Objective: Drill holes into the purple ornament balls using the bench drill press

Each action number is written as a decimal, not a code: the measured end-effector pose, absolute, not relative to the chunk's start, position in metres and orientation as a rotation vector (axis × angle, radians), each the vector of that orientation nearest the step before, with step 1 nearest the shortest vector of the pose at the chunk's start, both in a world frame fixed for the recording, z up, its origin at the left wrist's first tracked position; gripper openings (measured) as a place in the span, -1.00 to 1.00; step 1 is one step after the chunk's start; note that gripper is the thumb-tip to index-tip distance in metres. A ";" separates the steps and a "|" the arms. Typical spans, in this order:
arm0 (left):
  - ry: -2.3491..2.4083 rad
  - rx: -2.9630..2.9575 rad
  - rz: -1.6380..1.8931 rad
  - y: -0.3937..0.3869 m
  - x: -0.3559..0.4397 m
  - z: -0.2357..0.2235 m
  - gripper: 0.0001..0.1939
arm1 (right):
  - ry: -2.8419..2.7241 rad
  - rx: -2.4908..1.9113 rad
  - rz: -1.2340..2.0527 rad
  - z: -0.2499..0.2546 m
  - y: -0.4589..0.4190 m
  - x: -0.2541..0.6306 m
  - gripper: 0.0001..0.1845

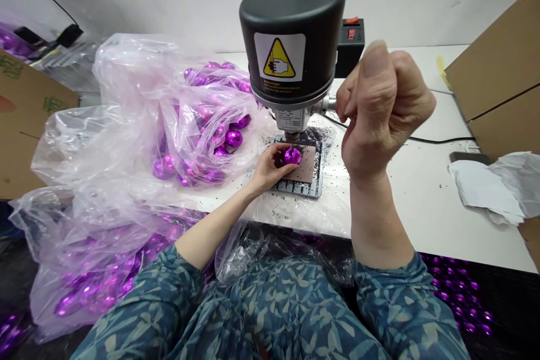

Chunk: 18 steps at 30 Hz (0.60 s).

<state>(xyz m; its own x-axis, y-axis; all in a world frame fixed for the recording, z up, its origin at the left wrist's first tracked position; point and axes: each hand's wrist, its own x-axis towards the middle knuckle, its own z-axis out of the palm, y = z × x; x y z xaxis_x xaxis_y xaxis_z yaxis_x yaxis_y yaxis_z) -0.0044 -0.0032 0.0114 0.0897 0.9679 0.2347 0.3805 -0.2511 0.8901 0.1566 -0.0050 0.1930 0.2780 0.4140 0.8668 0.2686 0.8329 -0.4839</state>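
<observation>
My left hand (270, 167) is closed around a shiny purple egg-shaped piece (292, 155), holding it on the small work plate (310, 183) directly under the spindle of a black bench drill press (295, 28). My right hand (379, 107) is raised at the machine's right side, fingers curled round its feed lever (329, 103), of which only a short metal stub shows. Dark shavings lie scattered around the plate.
A big clear plastic bag (139, 124) full of purple pieces lies left of the machine, with more bagged purple pieces (88, 287) below the table edge and at the lower right (459, 292). Cardboard boxes (502, 67) stand right and left. Crumpled white paper (493, 185) lies at the right.
</observation>
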 end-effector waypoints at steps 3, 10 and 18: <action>1.354 1.797 1.182 -0.004 -0.003 0.010 -0.46 | -1.303 -0.531 0.170 0.192 -0.004 0.158 -0.43; 1.344 1.846 1.205 0.000 0.006 0.002 -0.49 | -1.275 -0.461 0.205 0.190 0.001 0.158 -0.44; 1.353 1.812 1.228 -0.005 0.008 -0.001 -0.47 | -1.274 -0.390 0.163 0.181 -0.002 0.158 -0.41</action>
<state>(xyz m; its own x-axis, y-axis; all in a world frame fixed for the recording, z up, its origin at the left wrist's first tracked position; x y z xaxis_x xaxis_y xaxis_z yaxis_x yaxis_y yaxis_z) 0.0078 -0.0045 -0.0007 0.0708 0.9391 0.3363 0.4249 -0.3334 0.8416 0.1577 -0.0016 0.1810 0.2920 0.3314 0.8972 0.0947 0.9234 -0.3719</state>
